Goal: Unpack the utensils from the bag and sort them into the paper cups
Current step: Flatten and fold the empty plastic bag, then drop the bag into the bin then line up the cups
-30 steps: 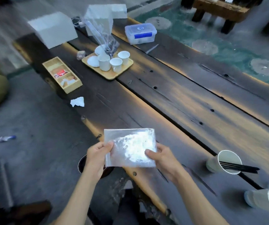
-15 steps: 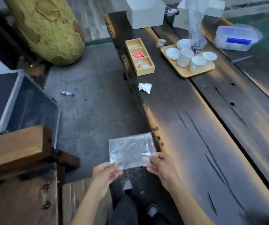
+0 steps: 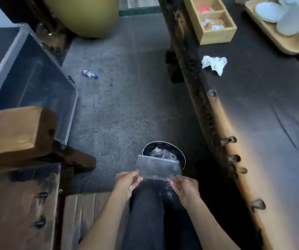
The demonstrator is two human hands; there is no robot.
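Observation:
I hold a flat, clear plastic bag (image 3: pixel 158 166) with both hands, low down beside the table. My left hand (image 3: pixel 128 183) pinches its lower left corner and my right hand (image 3: pixel 185 186) pinches its lower right corner. The bag looks empty. It hangs just over a round dark bin (image 3: pixel 181 156) on the floor, which has crumpled waste inside. The paper cups and utensils are out of view.
The dark wooden table (image 3: pixel 253 123) runs along the right, with a crumpled tissue (image 3: pixel 214 64), a wooden compartment box (image 3: pixel 211 20) and a tray of white cups (image 3: pixel 280 40). A small bottle (image 3: pixel 89 73) lies on the floor. Wooden furniture (image 3: pixel 15 134) stands at the left.
My view has swung left and down, off the table towards the floor. Both hands have carried the bag off the table edge and lowered it over the bin.

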